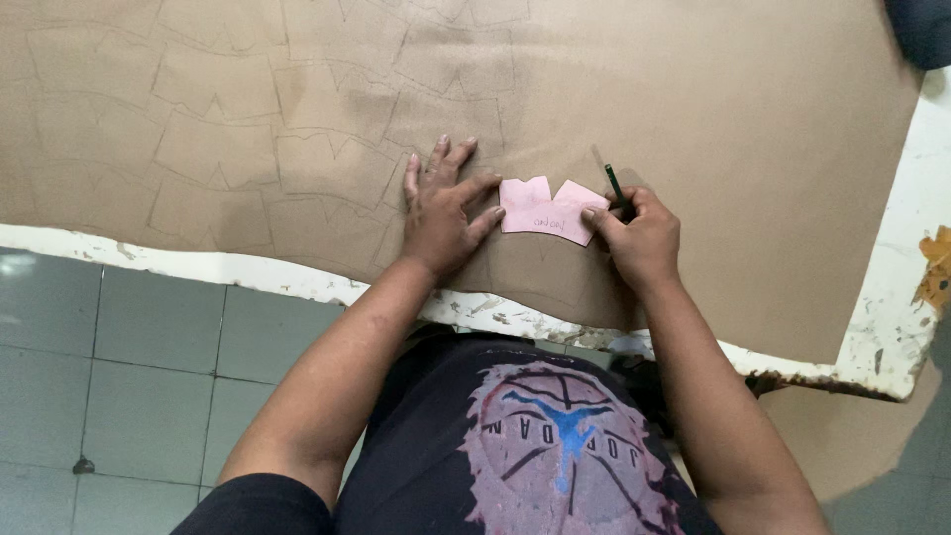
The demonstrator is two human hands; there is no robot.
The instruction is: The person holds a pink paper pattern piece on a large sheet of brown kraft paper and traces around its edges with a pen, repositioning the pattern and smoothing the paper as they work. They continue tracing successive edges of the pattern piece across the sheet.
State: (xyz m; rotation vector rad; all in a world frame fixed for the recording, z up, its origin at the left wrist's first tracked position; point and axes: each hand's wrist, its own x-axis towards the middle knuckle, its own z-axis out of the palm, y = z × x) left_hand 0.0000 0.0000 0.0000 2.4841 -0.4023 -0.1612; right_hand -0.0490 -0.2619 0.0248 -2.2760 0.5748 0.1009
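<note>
A small pink paper template with a notched top edge lies on a large sheet of brown material. My left hand rests flat on the sheet beside the template, fingers spread, its thumb touching the template's left edge. My right hand grips a dark green pencil at the template's right edge, with a fingertip pressing on that edge. Several traced outlines of the same notched shape cover the left part of the sheet.
The brown sheet covers a worn white table whose chipped edge shows at the front and right. Grey floor tiles lie below on the left. A dark object sits at the top right corner.
</note>
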